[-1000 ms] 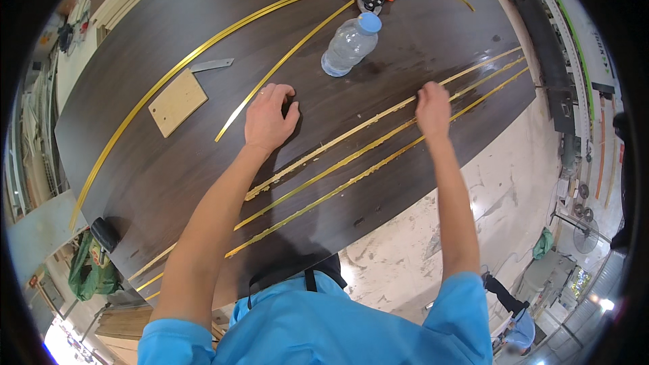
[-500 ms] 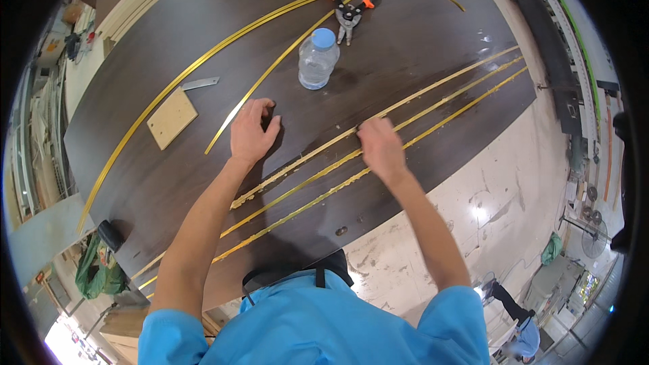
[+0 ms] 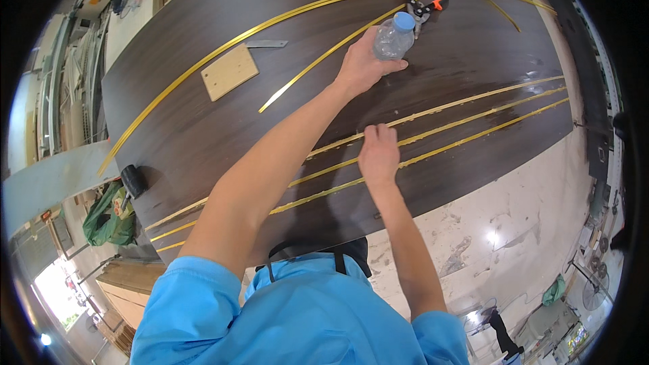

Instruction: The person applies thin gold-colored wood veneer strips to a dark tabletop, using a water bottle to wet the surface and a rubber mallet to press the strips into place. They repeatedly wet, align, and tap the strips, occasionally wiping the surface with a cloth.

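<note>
Clear plastic fills our left hand (image 3: pixel 364 64)!
On the far half of the dark board (image 3: pixel 490 47), it grips the bottle (image 3: pixel 393 42); on the near half, our right hand (image 3: pixel 378 154) curls at the gold strips (image 3: pixel 412 139), holding what, we can't tell. A gentle, steady squeeze should serve us best.

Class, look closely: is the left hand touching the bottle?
Touching: the head view shows the left hand curled against the lower part of the bottle, no gap visible.
</note>
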The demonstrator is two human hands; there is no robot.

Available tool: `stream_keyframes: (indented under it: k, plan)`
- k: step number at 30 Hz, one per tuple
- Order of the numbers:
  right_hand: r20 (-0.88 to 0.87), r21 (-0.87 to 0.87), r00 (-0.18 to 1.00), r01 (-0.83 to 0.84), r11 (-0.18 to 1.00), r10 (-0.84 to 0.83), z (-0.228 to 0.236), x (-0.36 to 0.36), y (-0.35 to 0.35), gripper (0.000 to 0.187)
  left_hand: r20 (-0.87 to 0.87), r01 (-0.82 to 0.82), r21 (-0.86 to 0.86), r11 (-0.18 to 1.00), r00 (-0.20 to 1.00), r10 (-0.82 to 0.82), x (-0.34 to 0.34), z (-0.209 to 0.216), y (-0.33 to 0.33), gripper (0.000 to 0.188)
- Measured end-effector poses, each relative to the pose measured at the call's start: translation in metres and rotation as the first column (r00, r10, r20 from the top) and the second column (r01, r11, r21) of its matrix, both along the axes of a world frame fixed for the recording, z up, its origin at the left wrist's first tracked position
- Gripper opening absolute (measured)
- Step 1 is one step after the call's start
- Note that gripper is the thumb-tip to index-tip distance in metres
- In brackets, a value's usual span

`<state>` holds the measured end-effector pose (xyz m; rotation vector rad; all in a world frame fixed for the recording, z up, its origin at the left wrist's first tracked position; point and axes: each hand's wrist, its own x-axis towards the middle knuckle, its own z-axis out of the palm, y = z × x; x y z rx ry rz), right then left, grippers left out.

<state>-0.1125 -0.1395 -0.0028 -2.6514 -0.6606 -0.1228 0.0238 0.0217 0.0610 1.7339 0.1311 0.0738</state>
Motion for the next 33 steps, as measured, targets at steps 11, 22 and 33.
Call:
stream_keyframes:
  k: [11, 22, 33]
  plan:
    - [-0.089, 0.056, 0.948, -0.301, 0.952, 0.305, -0.001, -0.159, 0.159, 0.018, -0.029, -0.151, -0.156, 0.976, 0.989, 0.148, -0.196, 0.066, 0.135, 0.063]
    - [-0.689, 0.459, 0.093, 0.823, 0.334, 0.718, 0.037, -0.174, 0.186, 0.015, 0.065, -0.598, -0.072, 0.798, 0.796, 0.602, -0.427, 0.129, 0.228, 0.073]
    - [-0.507, 0.580, 0.202, 0.799, 0.158, 0.838, 0.093, -0.151, 0.119, 0.025, -0.282, -0.441, -0.276, 0.854, 0.887, 0.367, -0.478, 0.083, 0.161, 0.069]
